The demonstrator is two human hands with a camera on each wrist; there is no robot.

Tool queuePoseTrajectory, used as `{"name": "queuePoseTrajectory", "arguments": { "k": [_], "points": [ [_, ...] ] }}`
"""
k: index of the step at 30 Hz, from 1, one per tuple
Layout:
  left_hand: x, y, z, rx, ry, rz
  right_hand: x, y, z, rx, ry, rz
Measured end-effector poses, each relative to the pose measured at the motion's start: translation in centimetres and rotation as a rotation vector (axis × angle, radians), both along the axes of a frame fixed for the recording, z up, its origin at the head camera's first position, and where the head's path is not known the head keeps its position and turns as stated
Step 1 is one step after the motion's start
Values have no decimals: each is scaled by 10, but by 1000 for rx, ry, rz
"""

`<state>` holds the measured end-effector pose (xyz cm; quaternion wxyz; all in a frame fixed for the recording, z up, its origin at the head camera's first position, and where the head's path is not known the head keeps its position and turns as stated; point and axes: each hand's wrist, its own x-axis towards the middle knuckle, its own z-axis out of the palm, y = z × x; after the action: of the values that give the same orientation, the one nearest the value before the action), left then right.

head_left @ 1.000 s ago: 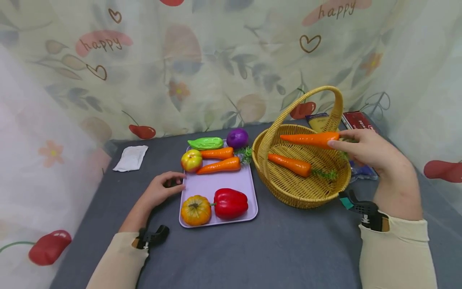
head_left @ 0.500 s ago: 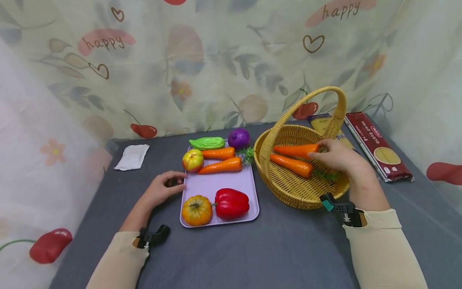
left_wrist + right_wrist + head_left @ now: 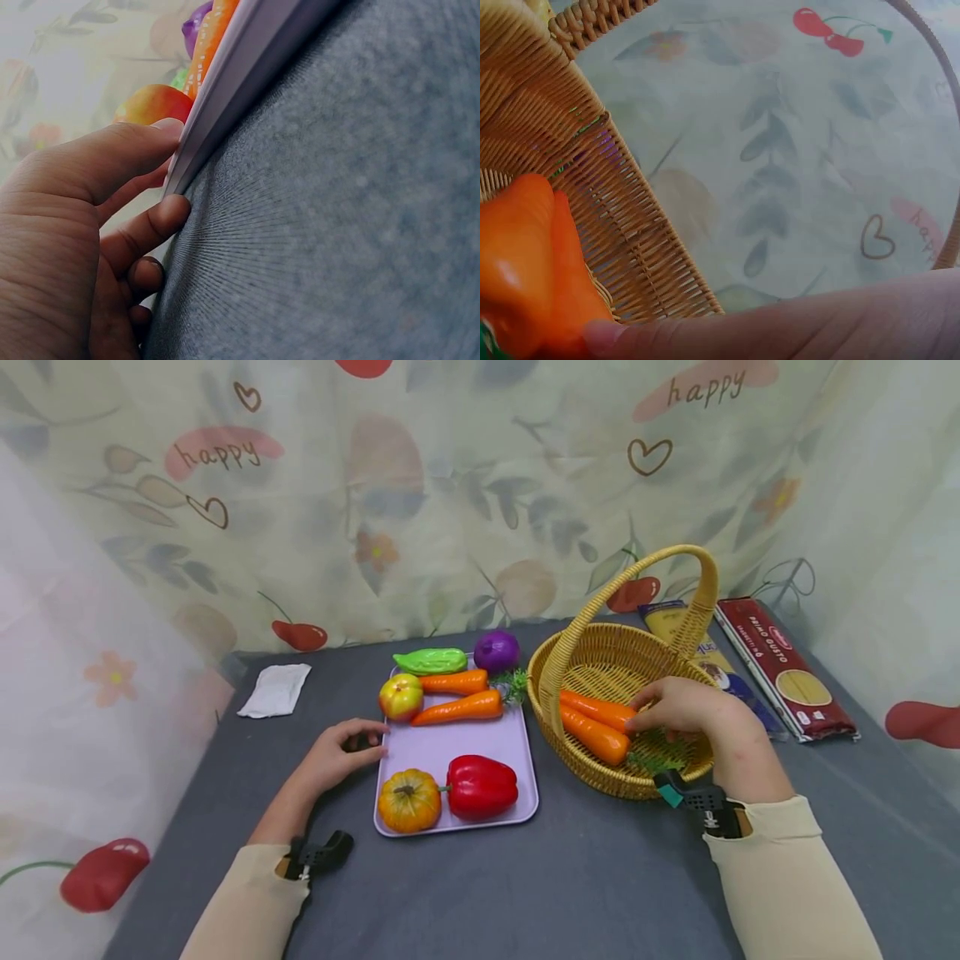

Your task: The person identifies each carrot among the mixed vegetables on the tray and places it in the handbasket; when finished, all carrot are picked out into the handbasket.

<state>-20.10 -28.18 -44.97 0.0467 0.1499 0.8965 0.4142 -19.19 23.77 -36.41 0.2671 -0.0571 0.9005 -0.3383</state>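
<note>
In the head view my right hand (image 3: 686, 710) is inside the wicker basket (image 3: 622, 789), gripping a carrot (image 3: 600, 706) near its leafy end. That carrot lies alongside another carrot (image 3: 596, 739) on the basket's floor. From the right wrist view, my thumb (image 3: 604, 334) touches the orange body, while the other fingers are out of sight. My left hand (image 3: 341, 756) rests at the left edge of the lilac tray (image 3: 420, 739), fingers loosely bent, thumb tip at the rim in the left wrist view.
On the tray sit a pumpkin (image 3: 408, 800), a red bell pepper (image 3: 482, 787), a peach-like fruit (image 3: 401, 697), two carrots (image 3: 461, 707), a green vegetable (image 3: 430, 661) and a purple onion-like ball (image 3: 497, 652). Pasta packs (image 3: 783, 668) lie right of the basket; a white tissue (image 3: 275, 690) lies left.
My right hand has lowered the carrot from above the basket's right rim down into it, beside the other carrot, which has shifted slightly toward the front. The left hand stays put.
</note>
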Motion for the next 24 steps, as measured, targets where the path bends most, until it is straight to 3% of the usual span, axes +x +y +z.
{"name": "queuePoseTrajectory", "arguments": {
  "k": [2,5,9,14,18,24],
  "points": [
    [0,0,1,-6,5,0,2,-1,4,3,17,20],
    [-8,-7,-13,0,15,6,5,-1,10,16,44,32],
    [-9,-9,-13,12,20,2,8,3,22,41,107,0],
    [-10,-11,-11,7,20,6,18,9,46,102,296,-19],
    [-10,-12,-11,10,23,21,35,9,69,122,430,-69],
    [-8,-11,-16,-1,14,7,73,3,94,43,583,-173]
  ]
}}
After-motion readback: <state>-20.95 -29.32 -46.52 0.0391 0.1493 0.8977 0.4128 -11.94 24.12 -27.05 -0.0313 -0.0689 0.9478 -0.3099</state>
